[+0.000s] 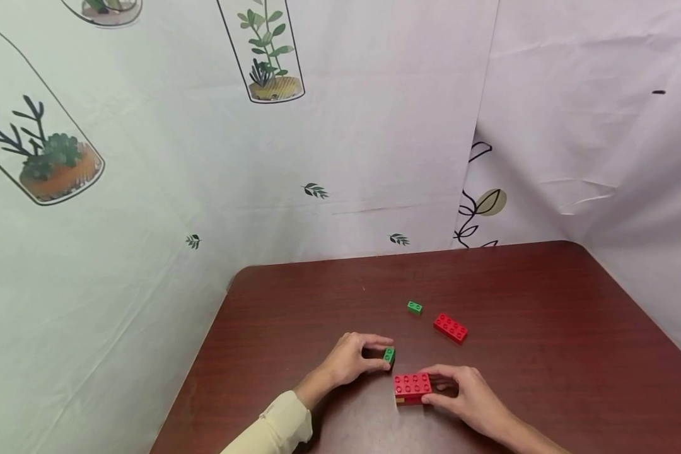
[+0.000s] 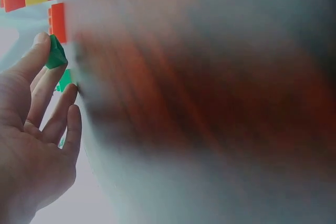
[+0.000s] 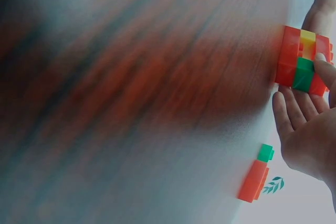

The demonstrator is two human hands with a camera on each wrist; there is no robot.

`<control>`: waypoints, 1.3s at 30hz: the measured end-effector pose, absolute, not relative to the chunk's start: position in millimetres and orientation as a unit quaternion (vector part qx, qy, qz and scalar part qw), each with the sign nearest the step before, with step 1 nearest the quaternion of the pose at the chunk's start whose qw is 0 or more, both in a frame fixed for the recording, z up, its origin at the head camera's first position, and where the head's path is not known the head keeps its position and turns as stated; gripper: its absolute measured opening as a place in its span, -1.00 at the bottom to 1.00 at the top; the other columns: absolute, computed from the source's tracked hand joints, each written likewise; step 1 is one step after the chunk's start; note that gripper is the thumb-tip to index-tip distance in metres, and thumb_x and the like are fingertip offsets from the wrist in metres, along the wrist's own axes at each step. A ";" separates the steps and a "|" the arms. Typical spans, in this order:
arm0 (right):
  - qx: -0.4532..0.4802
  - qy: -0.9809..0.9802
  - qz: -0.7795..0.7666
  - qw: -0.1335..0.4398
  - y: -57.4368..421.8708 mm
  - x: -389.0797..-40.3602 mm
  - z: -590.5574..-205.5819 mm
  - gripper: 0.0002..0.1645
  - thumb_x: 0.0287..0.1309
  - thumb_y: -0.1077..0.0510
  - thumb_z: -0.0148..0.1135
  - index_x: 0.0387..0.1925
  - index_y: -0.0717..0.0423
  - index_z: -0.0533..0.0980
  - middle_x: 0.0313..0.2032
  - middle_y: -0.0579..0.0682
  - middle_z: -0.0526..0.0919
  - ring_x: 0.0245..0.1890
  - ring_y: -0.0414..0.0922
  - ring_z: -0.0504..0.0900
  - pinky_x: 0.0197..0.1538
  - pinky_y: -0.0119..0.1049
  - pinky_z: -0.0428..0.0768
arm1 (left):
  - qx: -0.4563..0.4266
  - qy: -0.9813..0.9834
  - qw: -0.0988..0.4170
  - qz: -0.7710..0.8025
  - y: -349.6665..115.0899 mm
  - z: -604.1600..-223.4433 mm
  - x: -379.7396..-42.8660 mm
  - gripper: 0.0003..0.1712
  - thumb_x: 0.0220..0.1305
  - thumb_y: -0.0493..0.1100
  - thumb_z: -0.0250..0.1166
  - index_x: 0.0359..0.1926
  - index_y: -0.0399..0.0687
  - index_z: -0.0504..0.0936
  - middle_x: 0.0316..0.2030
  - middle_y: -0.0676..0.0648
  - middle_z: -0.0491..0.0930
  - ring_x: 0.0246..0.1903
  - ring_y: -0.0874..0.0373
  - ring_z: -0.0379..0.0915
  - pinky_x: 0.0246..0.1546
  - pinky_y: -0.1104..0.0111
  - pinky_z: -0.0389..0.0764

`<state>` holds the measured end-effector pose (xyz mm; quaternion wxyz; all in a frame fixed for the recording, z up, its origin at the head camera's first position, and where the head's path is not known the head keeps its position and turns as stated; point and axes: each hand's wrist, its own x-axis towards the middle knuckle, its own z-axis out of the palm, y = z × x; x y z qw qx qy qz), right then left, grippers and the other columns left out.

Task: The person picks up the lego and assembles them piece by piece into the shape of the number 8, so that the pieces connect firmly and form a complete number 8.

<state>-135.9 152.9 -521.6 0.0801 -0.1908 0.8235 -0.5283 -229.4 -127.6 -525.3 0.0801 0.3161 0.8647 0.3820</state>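
Observation:
My left hand (image 1: 347,359) pinches a small green brick (image 1: 388,355) between thumb and index finger, just left of a block stack. In the left wrist view that green brick (image 2: 56,53) looks tilted at the fingertips. My right hand (image 1: 466,394) holds the stack (image 1: 412,384) from its right side, thumb at the front and fingers behind. The stack has a red eight-stud brick on top and another red one at the bottom. Between them the right wrist view shows a yellow brick (image 3: 307,39) and a green brick (image 3: 303,74), with the thumb near the green one.
Farther back on the dark brown table (image 1: 306,296) lie a loose red eight-stud brick (image 1: 450,328) and a small green two-stud brick (image 1: 414,308). A white cloth (image 1: 363,157) with printed plants hangs behind the table's far edge and along both sides.

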 end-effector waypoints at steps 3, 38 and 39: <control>-0.191 0.823 -0.529 0.082 153.2 -136.1 -521.8 -0.52 0.20 0.05 0.60 0.08 0.18 0.70 -0.06 0.02 0.80 -0.16 -0.25 0.79 -0.15 -0.37 0.73 | 0.315 0.864 0.078 0.385 -128.7 -523.1 -224.9 -0.50 0.28 -0.02 0.58 0.22 0.07 0.77 -0.04 0.30 0.77 0.16 0.37 0.59 0.23 0.34 0.55; -0.206 0.820 -0.530 0.064 152.7 -136.3 -522.1 -0.54 0.22 0.04 0.58 0.08 0.17 0.71 -0.06 0.02 0.82 -0.15 -0.25 0.79 -0.14 -0.36 0.73 | 0.329 0.831 0.073 0.442 -132.4 -496.2 -190.5 -0.52 0.33 0.06 0.52 0.19 -0.04 0.78 -0.02 0.21 0.78 0.01 0.39 0.68 0.05 0.36 0.68; -0.207 0.820 -0.530 0.063 152.6 -136.4 -522.2 -0.54 0.22 0.04 0.58 0.08 0.17 0.71 -0.06 0.01 0.82 -0.15 -0.25 0.79 -0.14 -0.36 0.73 | 0.329 0.831 0.073 0.443 -132.0 -495.9 -189.4 -0.52 0.33 0.07 0.52 0.18 -0.03 0.79 -0.02 0.23 0.78 0.01 0.39 0.68 0.04 0.37 0.67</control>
